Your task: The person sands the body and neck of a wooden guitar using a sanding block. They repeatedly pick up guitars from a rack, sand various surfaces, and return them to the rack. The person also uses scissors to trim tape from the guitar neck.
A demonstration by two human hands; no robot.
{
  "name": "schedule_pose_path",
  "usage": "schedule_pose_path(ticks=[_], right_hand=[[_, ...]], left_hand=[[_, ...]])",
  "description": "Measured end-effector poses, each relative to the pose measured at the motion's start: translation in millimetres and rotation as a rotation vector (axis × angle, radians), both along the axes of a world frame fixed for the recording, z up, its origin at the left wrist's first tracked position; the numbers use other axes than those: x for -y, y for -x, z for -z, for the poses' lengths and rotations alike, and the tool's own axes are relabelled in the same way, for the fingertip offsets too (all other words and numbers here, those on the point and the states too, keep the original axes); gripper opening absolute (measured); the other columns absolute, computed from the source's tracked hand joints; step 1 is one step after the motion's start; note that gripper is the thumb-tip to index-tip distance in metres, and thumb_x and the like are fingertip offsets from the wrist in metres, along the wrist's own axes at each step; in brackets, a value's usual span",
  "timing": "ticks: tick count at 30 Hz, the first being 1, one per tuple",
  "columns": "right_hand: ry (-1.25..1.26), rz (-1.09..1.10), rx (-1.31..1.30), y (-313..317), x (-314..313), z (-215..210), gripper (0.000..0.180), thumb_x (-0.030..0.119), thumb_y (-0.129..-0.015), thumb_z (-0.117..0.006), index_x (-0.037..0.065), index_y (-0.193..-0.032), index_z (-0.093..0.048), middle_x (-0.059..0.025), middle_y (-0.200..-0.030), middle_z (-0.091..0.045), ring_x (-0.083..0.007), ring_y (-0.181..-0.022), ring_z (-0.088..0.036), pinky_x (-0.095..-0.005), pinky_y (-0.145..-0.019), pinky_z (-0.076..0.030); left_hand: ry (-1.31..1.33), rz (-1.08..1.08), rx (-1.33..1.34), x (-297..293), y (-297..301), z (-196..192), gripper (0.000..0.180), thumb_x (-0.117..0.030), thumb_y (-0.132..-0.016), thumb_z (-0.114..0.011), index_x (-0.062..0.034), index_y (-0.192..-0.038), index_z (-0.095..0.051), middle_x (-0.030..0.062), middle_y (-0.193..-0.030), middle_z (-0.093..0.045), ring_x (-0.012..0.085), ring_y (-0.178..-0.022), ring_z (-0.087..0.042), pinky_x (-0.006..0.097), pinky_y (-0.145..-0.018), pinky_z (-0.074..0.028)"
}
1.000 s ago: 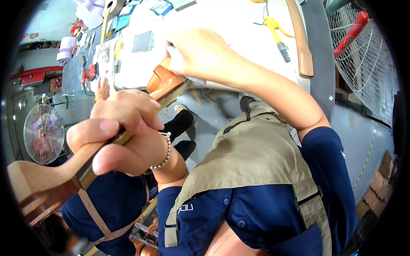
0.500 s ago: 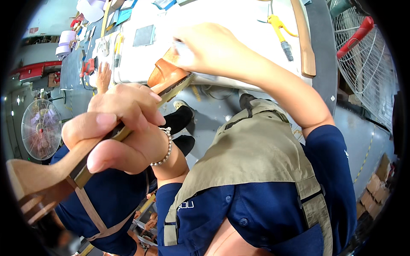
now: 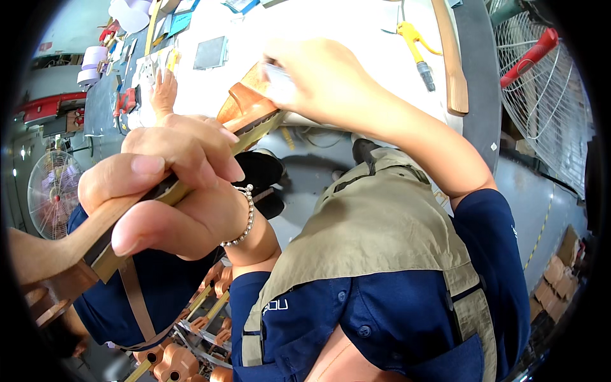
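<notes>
A wooden guitar neck (image 3: 243,107) runs slantwise from the lower left up to the table's near edge, held above the floor. My left hand (image 3: 168,169), with a beaded bracelet at its wrist, is wrapped around the shaft near the headstock end. Dark fingerboard edging shows along the underside. At the carved heel end, my right hand (image 3: 321,73) is closed on a small pale sheet (image 3: 277,75), pressed against the wood. Motion blurs the right fingers, and part of the sheet is hidden by them.
The white-covered table (image 3: 344,19) bears grey abrasive sheets (image 3: 210,53), a yellow air gun (image 3: 417,54) and a long wooden bar (image 3: 453,63). A co-worker's hand (image 3: 163,92) rests at its left. Fans (image 3: 56,191) stand on both sides; guitar bodies (image 3: 178,363) lie low left.
My left hand and the headstock end have shifted slightly left. My right hand stays at the heel, a little blurred. The co-worker's body has moved, and more guitar bodies show at lower left.
</notes>
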State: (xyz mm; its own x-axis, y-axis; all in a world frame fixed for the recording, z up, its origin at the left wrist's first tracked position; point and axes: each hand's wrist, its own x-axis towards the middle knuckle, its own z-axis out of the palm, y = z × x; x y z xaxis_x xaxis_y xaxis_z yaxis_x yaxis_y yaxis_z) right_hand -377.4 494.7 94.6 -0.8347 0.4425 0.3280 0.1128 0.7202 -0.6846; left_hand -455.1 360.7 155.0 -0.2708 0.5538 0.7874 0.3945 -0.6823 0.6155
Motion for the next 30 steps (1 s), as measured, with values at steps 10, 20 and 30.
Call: schedule_pose_path(ticks=[10,20,30], right_hand=[[-0.048,-0.122,0.031,-14.6,-14.1,-5.2,0.022,0.016,-0.067,-0.063,0.003,-0.085,-0.061,-0.0153,-0.08,-0.063,-0.0327,-0.079,-0.061,-0.0423,-0.068,-0.048],[-0.06,-0.001,-0.066,26.2,-8.4,-2.9,0.022,0.019,-0.067,-0.064,0.002,-0.081,-0.062,-0.0151,-0.077,-0.063,-0.0323,-0.076,-0.062,-0.0409,-0.067,-0.048],[0.343,0.111,-0.066,-89.3,-48.0,-8.4,0.026,0.016,-0.067,-0.075,0.005,-0.085,-0.06,-0.0039,-0.074,-0.059,-0.0103,-0.069,-0.057,-0.0238,-0.064,-0.046]], left_hand=[[-0.039,-0.025,0.052,-6.5,1.5,1.2,0.042,-0.046,-0.094,-0.035,-0.0084,-0.097,-0.054,0.0032,-0.059,-0.043,0.0137,-0.041,-0.037,0.032,-0.047,-0.039],[-0.03,-0.054,0.03,-12.2,3.9,-2.5,0.041,-0.045,-0.095,-0.034,-0.0083,-0.096,-0.053,0.0038,-0.058,-0.045,0.0133,-0.04,-0.039,0.032,-0.045,-0.041],[-0.021,0.468,-0.111,-22.4,64.1,-13.9,0.04,-0.033,-0.087,-0.059,-0.002,-0.106,-0.042,0.0064,-0.059,-0.049,0.0153,-0.043,-0.047,0.026,-0.043,-0.043]])
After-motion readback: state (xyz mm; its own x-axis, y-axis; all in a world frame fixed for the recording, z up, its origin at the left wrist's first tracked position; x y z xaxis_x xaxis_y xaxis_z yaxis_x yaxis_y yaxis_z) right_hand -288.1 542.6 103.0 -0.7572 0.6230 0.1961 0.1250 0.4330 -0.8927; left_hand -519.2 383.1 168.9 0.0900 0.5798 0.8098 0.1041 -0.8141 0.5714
